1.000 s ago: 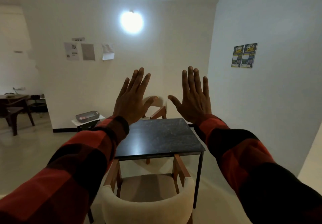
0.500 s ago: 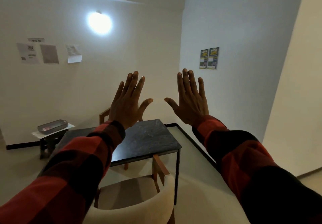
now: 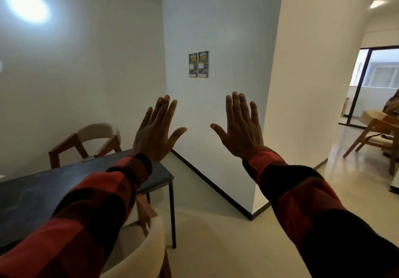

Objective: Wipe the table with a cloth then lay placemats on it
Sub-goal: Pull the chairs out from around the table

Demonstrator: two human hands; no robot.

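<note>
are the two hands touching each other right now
Apart. The head view shows the left hand and right hand raised with fingers straight, and bare white wall shows plainly between the two thumb tips.

Both arms reach forward, raised — left hand [image 3: 154,134] and right hand [image 3: 240,130] flat, fingers straight, thumbs pointing inward, holding nothing.

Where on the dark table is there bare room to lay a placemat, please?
The dark table top shows bare between the far chair and the near cream chair; the left sleeve hides its near right part. Both the left hand and right hand are raised, holding nothing.
</note>
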